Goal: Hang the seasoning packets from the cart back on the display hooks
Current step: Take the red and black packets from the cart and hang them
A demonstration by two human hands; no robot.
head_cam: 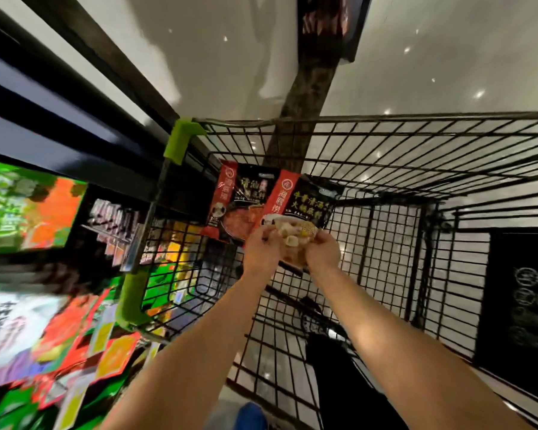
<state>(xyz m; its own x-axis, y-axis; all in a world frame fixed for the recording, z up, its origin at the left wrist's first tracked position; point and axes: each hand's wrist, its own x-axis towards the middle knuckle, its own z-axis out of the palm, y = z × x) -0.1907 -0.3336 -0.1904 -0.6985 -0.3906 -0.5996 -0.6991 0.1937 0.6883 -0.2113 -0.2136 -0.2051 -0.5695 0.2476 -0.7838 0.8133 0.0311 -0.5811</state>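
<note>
- Packets: two flat pouches over the cart [385, 144], front packet [302, 203] overlapping rear packet [236, 200] at its 9 o'clock.
- Left hand [261, 249] and right hand [322, 248] pinch their bottom edges.
- Likely light, floppy, slick; better gripped near the top hang-hole.

The display shelf [44, 274] at left is motion-blurred; both hands [292, 249] hide the front packet's [298, 209] lower edge.

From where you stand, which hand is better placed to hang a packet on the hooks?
Probably the left hand. It grips the packets on the side nearest the display, which lies to the left past the cart. The right hand grips them farther from it.
</note>
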